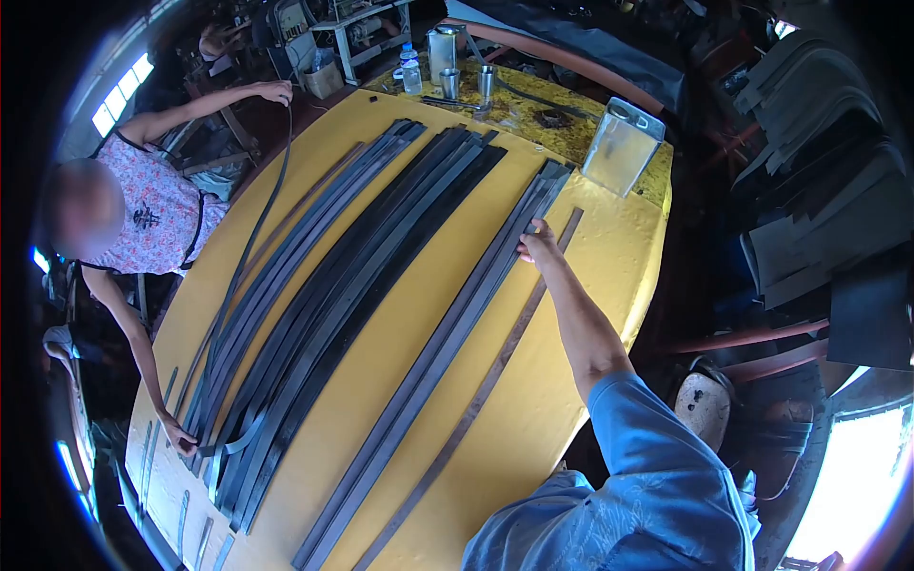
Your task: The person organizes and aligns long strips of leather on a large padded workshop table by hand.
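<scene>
My right hand (539, 244) reaches across the yellow table (609, 257) and is closed on the edge of a bundle of long dark strips (428, 366). These strips lie flat and side by side, running from the far end towards the near edge. Beside them, under my forearm, lies a single brownish strip (476, 409). A wider group of black strips (362, 276) lies in the middle of the table, with grey-blue strips (295, 257) beyond it. My left hand is out of view.
Opposite, a person in a flowered top (152, 205) holds a long strip (262, 214) raised between both hands. At the far end stand a clear rectangular container (624, 147), metal cups (486, 81), a jug (443, 52) and a bottle (410, 71). Dark sheets (819, 190) hang at right.
</scene>
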### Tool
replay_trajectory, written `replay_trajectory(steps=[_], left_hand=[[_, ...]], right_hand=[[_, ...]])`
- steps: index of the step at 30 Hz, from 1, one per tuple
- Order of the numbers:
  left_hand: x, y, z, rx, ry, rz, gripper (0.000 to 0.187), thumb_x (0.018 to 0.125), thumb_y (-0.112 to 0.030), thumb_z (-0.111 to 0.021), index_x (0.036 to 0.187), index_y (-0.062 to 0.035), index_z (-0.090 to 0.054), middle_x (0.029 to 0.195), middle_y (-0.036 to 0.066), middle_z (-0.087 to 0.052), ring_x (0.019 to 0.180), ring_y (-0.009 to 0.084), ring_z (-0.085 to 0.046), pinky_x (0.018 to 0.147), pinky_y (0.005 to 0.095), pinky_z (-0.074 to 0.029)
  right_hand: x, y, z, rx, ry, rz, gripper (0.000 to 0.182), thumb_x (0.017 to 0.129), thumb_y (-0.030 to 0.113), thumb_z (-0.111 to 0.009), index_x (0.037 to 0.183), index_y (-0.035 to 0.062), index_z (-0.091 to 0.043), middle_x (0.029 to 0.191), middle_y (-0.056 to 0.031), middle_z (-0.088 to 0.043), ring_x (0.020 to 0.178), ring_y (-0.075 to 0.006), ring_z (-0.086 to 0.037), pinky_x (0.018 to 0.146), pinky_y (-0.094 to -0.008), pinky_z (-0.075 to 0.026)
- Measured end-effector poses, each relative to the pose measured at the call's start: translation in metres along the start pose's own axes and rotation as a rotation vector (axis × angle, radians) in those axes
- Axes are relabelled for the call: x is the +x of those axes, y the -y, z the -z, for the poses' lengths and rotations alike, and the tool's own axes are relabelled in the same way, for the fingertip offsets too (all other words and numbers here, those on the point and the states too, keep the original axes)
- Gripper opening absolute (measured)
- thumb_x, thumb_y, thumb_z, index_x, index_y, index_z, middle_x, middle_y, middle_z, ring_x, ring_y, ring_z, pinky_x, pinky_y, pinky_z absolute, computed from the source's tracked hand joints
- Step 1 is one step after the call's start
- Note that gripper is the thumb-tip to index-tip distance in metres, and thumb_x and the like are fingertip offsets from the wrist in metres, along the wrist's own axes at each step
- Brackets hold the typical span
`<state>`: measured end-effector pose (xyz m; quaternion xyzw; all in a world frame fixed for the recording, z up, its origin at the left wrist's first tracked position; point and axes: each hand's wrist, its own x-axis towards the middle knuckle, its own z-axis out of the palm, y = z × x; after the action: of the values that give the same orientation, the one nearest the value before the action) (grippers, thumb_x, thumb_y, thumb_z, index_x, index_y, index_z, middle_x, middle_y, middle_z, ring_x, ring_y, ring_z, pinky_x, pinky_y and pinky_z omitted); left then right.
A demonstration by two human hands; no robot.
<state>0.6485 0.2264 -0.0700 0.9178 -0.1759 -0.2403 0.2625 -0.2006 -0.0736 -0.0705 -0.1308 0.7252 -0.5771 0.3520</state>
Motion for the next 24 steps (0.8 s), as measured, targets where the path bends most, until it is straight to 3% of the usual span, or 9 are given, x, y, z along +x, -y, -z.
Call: replay_trajectory(steps=[3, 9, 12, 14, 15, 19, 21, 22, 24], left_hand=[[0.0, 0.004, 0.001, -0.008, -0.006, -0.004, 0.033, 0.09, -0.038, -0.065, 0.085, -0.0055, -0.066, 0.066, -0.002, -0.05, 0.057, 0.0095, -0.037, 0.05, 0.0288, -0.031], [0.001, 0.021, 0.003, -0.056, -0.02, -0.009, 0.035, 0.09, -0.039, -0.065, 0.083, -0.0055, -0.066, 0.064, -0.003, -0.05, 0.055, 0.0087, -0.036, 0.048, 0.0283, -0.029], [0.008, 0.036, 0.004, -0.086, -0.023, -0.023, 0.035, 0.09, -0.04, -0.065, 0.081, -0.0056, -0.066, 0.063, -0.003, -0.05, 0.054, 0.0084, -0.035, 0.048, 0.028, -0.028], [0.014, 0.043, 0.008, -0.096, -0.024, -0.038, 0.036, 0.089, -0.041, -0.065, 0.081, -0.0056, -0.066, 0.063, -0.003, -0.05, 0.053, 0.0081, -0.035, 0.047, 0.0279, -0.028], [0.018, 0.047, 0.011, -0.108, -0.021, -0.044, 0.036, 0.089, -0.041, -0.065, 0.08, -0.0056, -0.066, 0.062, -0.003, -0.05, 0.053, 0.008, -0.035, 0.047, 0.0278, -0.028], [0.057, 0.068, 0.022, -0.257, -0.004, -0.097, 0.038, 0.089, -0.042, -0.065, 0.078, -0.0056, -0.066, 0.061, -0.004, -0.049, 0.052, 0.0075, -0.034, 0.046, 0.0275, -0.027], [0.116, 0.092, 0.021, -0.471, 0.038, -0.179, 0.038, 0.089, -0.042, -0.065, 0.077, -0.0057, -0.066, 0.06, -0.004, -0.049, 0.051, 0.0073, -0.033, 0.046, 0.0273, -0.026], [0.098, 0.08, 0.027, -0.348, 0.054, -0.183, 0.036, 0.089, -0.04, -0.067, 0.072, -0.0078, -0.064, 0.058, -0.006, -0.048, 0.05, 0.0048, -0.032, 0.045, 0.0264, -0.024], [0.108, 0.088, 0.024, -0.316, 0.127, -0.212, 0.036, 0.09, -0.039, -0.065, 0.081, -0.0047, -0.068, 0.066, -0.005, -0.053, 0.058, 0.0082, -0.04, 0.052, 0.0278, -0.033]], right_hand=[[0.004, -0.008, -0.001, -0.03, -0.055, -0.047, 0.058, 0.085, 0.01, -0.065, 0.135, 0.0178, -0.038, 0.091, -0.0087, -0.063, 0.064, -0.018, -0.062, 0.057, -0.038, -0.052], [0.034, -0.036, 0.009, -0.626, -0.244, 0.277, 0.061, 0.085, 0.025, -0.066, 0.136, 0.0115, -0.035, 0.08, -0.0124, -0.065, 0.058, -0.0245, -0.063, 0.056, -0.0356, -0.053], [0.014, -0.042, 0.011, -0.669, -0.208, 0.253, 0.061, 0.086, 0.029, -0.063, 0.137, 0.0096, -0.034, 0.084, -0.014, -0.066, 0.068, -0.0301, -0.066, 0.064, -0.0382, -0.054], [-0.004, -0.048, 0.012, -0.767, -0.335, 0.621, 0.061, 0.087, 0.029, -0.061, 0.138, 0.01, -0.034, 0.084, -0.0132, -0.066, 0.077, -0.0329, -0.066, 0.071, -0.0415, -0.052], [-0.021, -0.044, 0.015, -0.762, -0.334, 0.622, 0.061, 0.087, 0.029, -0.061, 0.138, 0.01, -0.034, 0.084, -0.0132, -0.066, 0.077, -0.0329, -0.066, 0.071, -0.0415, -0.052], [-0.119, -0.023, 0.022, -0.75, 0.063, 0.581, 0.059, 0.089, 0.026, -0.059, 0.141, 0.014, -0.034, 0.083, -0.0085, -0.063, 0.08, -0.0293, -0.064, 0.071, -0.0429, -0.049], [-0.179, -0.018, 0.027, -0.713, 0.211, 0.549, 0.055, 0.09, 0.02, -0.054, 0.141, 0.0137, -0.036, 0.092, -0.0095, -0.063, 0.089, -0.0299, -0.063, 0.082, -0.0427, -0.048], [-0.204, -0.022, 0.026, -0.679, 0.268, 0.516, 0.054, 0.09, 0.02, -0.054, 0.141, 0.0139, -0.037, 0.091, -0.0087, -0.063, 0.087, -0.029, -0.063, 0.078, -0.0417, -0.049], [-0.246, -0.047, 0.023, -0.692, 0.353, 0.654, 0.051, 0.091, 0.018, -0.055, 0.139, 0.0115, -0.04, 0.085, -0.0095, -0.06, 0.079, -0.0268, -0.06, 0.075, -0.0401, -0.05]])
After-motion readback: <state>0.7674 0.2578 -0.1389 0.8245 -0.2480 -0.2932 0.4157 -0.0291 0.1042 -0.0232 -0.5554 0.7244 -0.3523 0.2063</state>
